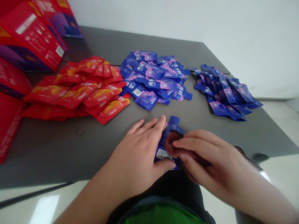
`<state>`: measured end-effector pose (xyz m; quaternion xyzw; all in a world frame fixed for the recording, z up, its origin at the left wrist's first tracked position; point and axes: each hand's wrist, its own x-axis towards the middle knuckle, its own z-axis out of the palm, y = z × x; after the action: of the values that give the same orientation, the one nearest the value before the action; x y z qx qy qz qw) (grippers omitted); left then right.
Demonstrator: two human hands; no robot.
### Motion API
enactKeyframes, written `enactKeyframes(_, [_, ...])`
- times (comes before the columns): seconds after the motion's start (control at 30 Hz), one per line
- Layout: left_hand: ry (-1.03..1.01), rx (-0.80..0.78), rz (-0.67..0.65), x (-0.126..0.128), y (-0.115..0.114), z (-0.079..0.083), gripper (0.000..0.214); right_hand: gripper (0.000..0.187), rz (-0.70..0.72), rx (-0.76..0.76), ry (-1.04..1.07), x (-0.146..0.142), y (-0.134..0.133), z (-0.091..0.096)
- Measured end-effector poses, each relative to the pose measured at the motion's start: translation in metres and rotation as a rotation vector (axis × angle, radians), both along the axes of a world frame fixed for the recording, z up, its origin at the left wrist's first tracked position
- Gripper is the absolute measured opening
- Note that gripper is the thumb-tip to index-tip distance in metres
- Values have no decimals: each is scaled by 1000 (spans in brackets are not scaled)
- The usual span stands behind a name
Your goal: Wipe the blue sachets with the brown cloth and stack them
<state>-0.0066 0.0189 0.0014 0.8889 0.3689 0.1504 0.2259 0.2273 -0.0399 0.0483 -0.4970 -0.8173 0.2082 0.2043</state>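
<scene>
Green garment [161, 214], brown item [171, 147] over blue pouch [162, 151], red pouches [79, 93], boxes [35, 40]

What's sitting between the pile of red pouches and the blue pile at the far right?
Another pile of blue pouches, seen in the head view. It meets the red pile; gray table shows between it and the right-hand blue pile.

soft, diffuse light; white glare on the pale, glossy floor [44, 209], lower left; mild haze, the bare right hand [209, 157], lower right, slightly blurred.
</scene>
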Motion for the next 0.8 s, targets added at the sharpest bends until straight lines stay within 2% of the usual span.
enactKeyframes(0.1, [4,7,-7,0,0,-1,88,23,91,-77,-21,-8,-4,-3])
enactKeyframes(0.23, [14,27,-2,0,0,-2,92,21,81,-108,-56,-11,8,-10])
enactKeyframes(0.33, [30,30,-5,-2,1,1,91,24,-111,23,-228,-7,24,-15])
enactKeyframes(0.4, [54,41,-30,-1,-1,3,76,28,-281,131,-321,-3,34,-19])
enactKeyframes(0.47, [79,59,-45,1,-9,3,65,30,-397,189,-317,2,40,-22])
enactKeyframes(0.57, [76,112,-19,3,-26,-2,68,29,-463,200,-240,9,43,-26])
enactKeyframes(0.67, [60,196,-58,-7,-42,-6,34,27,-457,172,-202,12,43,-29])
enactKeyframes(0.7, [33,199,-68,-13,-45,-6,30,27,-449,162,-196,12,44,-30])
enactKeyframes(0.77, [-58,146,22,-25,-48,-1,29,26,-420,131,-191,10,46,-31])
enactKeyframes(0.8, [-127,104,142,-30,-47,3,27,26,-400,122,-197,8,47,-31])
